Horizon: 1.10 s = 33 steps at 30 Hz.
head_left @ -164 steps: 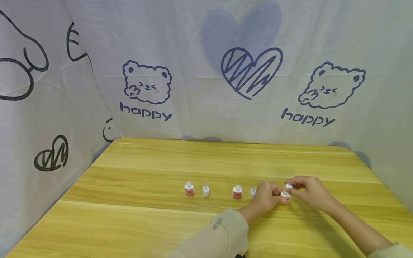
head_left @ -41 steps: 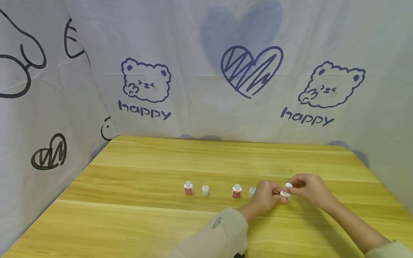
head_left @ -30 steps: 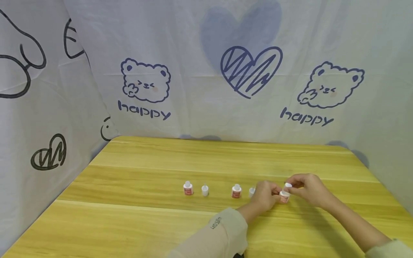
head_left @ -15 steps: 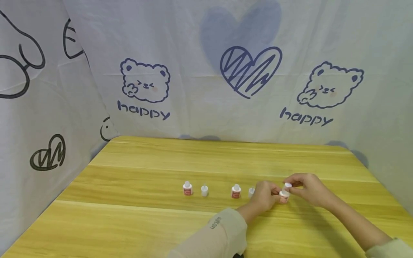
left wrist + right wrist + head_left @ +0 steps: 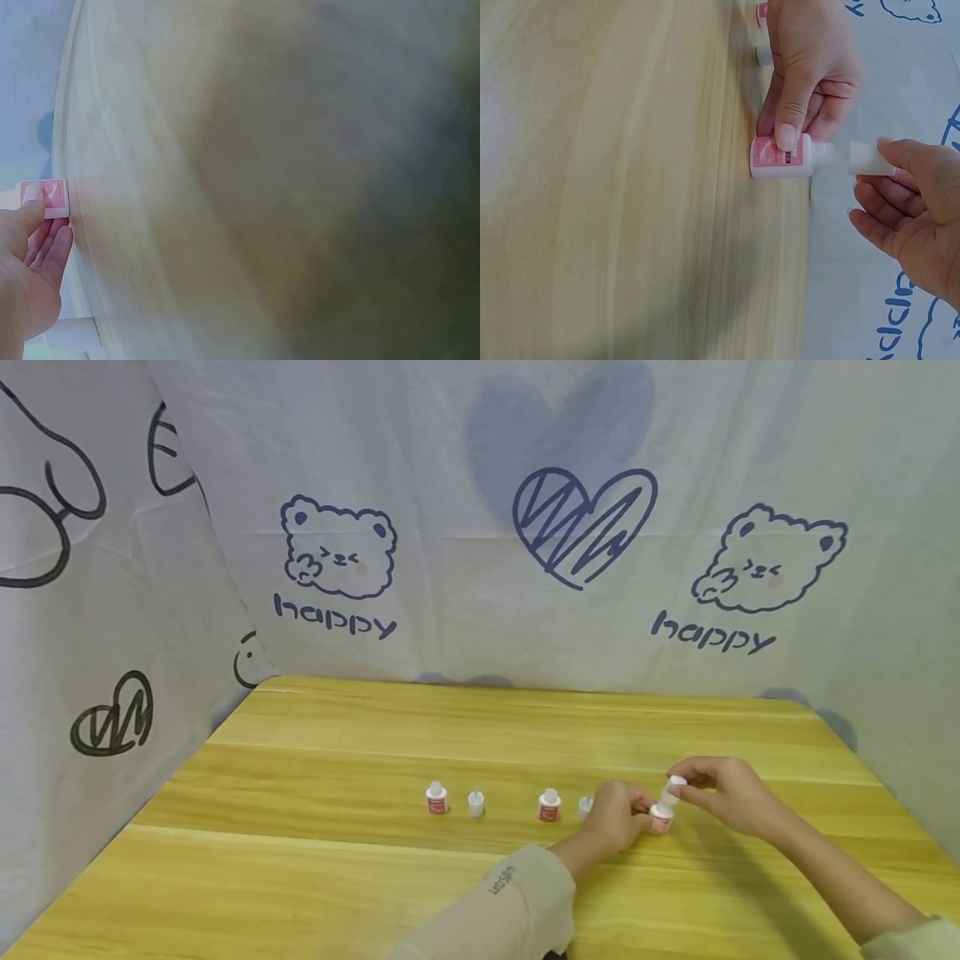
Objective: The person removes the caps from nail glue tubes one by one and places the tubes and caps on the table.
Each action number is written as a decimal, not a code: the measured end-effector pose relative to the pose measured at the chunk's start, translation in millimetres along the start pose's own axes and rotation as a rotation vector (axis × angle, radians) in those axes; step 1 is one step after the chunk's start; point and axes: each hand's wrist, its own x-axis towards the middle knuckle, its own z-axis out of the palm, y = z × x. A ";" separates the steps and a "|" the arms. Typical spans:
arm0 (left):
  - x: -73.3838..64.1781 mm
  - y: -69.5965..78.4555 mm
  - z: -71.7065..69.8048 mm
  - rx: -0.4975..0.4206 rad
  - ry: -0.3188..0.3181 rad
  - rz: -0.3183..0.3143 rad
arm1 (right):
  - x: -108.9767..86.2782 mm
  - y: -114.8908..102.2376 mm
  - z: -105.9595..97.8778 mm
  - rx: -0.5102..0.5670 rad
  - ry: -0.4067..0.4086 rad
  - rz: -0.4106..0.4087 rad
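Note:
My left hand grips a small white bottle with a pink label, upright on the table at the right. In the right wrist view, the thumb of that hand presses on the label of the bottle. My right hand pinches a white cap between thumb and fingers, just above the bottle's neck. The right wrist view shows the cap off the threaded neck, with something translucent, blurred, between the two. Only the label and base of the bottle show clearly in the left wrist view.
Two similar uncapped bottles, one at the left and one at the middle, stand on the wooden table. A white cap with a thin pin upward sits between them. Another cap is partly hidden by my left hand.
My right hand has risen slightly, up and to the right, lifting the cap off the bottle's neck, where it sat before. My left hand and the bottle stay in place.

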 end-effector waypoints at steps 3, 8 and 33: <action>0.4 0.0 0.8 0.002 -0.001 -0.009 | -0.7 0.6 -0.6 0.003 0.014 -0.012; 1.0 0.3 0.6 -0.010 0.000 -0.003 | -1.9 1.0 -2.0 -0.007 0.044 -0.027; -2.6 -1.4 -0.9 -0.022 -0.003 0.066 | -11.5 9.6 -12.7 0.003 0.009 0.053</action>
